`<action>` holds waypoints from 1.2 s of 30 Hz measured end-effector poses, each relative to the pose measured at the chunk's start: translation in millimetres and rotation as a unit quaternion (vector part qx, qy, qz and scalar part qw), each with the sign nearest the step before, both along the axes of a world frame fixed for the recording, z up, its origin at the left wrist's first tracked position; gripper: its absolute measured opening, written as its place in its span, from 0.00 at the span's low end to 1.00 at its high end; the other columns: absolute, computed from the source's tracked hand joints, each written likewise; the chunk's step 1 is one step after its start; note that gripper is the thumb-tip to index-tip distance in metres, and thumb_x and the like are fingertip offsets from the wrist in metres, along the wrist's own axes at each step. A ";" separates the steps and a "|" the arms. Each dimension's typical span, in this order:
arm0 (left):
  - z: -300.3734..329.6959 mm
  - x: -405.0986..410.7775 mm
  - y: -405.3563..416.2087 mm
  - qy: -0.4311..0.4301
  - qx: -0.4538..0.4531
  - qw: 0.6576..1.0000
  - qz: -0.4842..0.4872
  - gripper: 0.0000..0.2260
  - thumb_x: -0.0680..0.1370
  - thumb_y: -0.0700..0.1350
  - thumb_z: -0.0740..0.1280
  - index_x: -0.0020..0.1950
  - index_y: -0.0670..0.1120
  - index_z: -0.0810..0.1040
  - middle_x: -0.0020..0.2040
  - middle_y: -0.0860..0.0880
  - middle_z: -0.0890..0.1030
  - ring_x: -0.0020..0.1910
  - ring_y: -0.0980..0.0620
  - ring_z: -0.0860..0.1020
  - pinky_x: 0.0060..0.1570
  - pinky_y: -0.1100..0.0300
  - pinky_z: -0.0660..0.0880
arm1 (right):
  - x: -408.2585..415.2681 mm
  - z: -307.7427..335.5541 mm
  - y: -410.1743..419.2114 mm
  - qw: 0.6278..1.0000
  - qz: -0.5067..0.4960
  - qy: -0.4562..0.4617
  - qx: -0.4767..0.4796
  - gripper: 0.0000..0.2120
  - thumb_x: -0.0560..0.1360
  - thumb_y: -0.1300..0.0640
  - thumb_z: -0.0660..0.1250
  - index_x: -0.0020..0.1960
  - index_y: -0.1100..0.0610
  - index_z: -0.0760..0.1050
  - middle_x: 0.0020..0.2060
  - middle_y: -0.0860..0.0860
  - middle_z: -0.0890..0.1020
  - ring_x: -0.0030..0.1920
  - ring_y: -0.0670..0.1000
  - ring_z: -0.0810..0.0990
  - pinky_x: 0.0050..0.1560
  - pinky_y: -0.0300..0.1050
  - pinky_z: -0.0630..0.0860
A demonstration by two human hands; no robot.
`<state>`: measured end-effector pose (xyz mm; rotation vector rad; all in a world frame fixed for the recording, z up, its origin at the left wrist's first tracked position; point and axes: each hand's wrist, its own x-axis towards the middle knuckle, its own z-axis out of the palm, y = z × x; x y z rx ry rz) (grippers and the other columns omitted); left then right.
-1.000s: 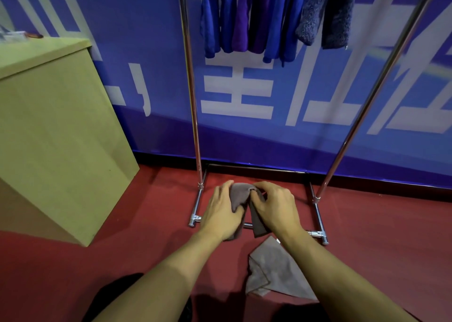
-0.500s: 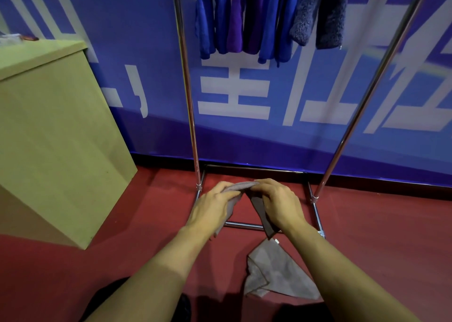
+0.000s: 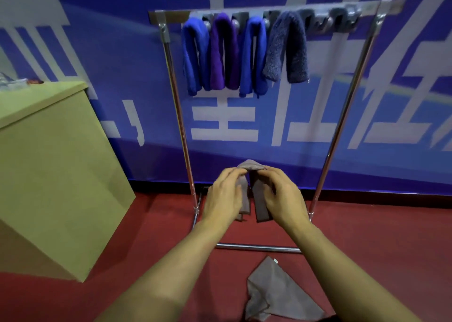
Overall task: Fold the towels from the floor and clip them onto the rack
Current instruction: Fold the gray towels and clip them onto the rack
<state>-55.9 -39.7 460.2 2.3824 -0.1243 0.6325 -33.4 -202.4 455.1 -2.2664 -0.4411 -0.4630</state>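
In front of the rack's lower half, a grey towel point(image 3: 252, 168) is held up off the floor, folded over at the top so that its two halves hang down side by side with a narrow gap between them. The left hand point(image 3: 223, 197) has its grip closed round the left half, fingers curled over the fold and thumb side pressed against the cloth. The right hand point(image 3: 281, 197) grips the right half the same way, its fingertips point(image 3: 263, 174) pinching the cloth just under the fold. The two hands sit close together, nearly touching at the top.

On the red floor point(image 3: 379, 236) below the forearms lies a second grey towel point(image 3: 281, 294), crumpled into a rough triangle, just this side of the rack's front base bar.

The metal rack point(image 3: 179, 116) stands against a blue banner wall point(image 3: 110, 40) with large white lettering. Along its top rail hang four folded towels side by side: a blue towel point(image 3: 194, 55), a purple towel point(image 3: 223, 52), another blue one point(image 3: 254, 57) and a dark grey fleecy towel point(image 3: 286, 47). Right of these the rail shows grey clips point(image 3: 342, 21), blurred.

To the left stands a light wooden cabinet point(image 3: 53, 170); small items on its top surface are too blurred to tell.
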 end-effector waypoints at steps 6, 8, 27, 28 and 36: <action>75.6 2.5 -30.2 -0.027 -0.087 0.995 0.030 0.25 0.78 0.39 0.67 0.72 0.54 0.67 0.65 0.53 0.79 0.60 0.49 0.79 0.56 0.56 0.75 | 5.7 72.6 -24.3 0.992 -0.043 0.003 0.115 0.14 0.78 0.57 0.66 0.61 0.46 0.70 0.54 0.45 0.83 0.53 0.53 0.83 0.48 0.52 0.79; 98.3 9.5 -42.0 -0.037 -0.097 0.994 0.028 0.26 0.79 0.39 0.67 0.76 0.54 0.67 0.67 0.52 0.78 0.63 0.50 0.77 0.60 0.56 0.75 | 10.4 96.3 -30.3 0.989 -0.047 -0.023 0.141 0.16 0.78 0.56 0.66 0.65 0.46 0.71 0.56 0.46 0.84 0.54 0.51 0.83 0.51 0.52 0.79; 258.8 129.6 -157.6 -0.133 -0.152 0.979 -0.003 0.22 0.79 0.38 0.65 0.71 0.53 0.72 0.66 0.50 0.79 0.62 0.51 0.78 0.57 0.61 0.75 | 125.3 252.2 -103.9 0.949 -0.152 -0.224 0.162 0.15 0.80 0.57 0.63 0.65 0.47 0.75 0.50 0.49 0.84 0.49 0.51 0.83 0.46 0.54 0.81; 262.2 137.2 -160.5 -0.141 -0.156 0.978 0.001 0.21 0.79 0.37 0.64 0.71 0.52 0.72 0.65 0.50 0.79 0.61 0.51 0.78 0.57 0.59 0.76 | 133.3 257.1 -105.0 0.947 -0.151 -0.229 0.166 0.15 0.80 0.58 0.63 0.65 0.47 0.75 0.50 0.50 0.85 0.49 0.51 0.83 0.46 0.54 0.81; 263.0 187.1 -167.7 -0.220 -0.135 0.965 0.037 0.19 0.81 0.33 0.59 0.68 0.49 0.72 0.62 0.48 0.80 0.54 0.48 0.80 0.44 0.55 0.77 | 182.8 255.4 -99.1 0.954 -0.134 -0.236 0.125 0.14 0.80 0.61 0.63 0.64 0.50 0.76 0.51 0.49 0.85 0.49 0.52 0.83 0.45 0.53 0.82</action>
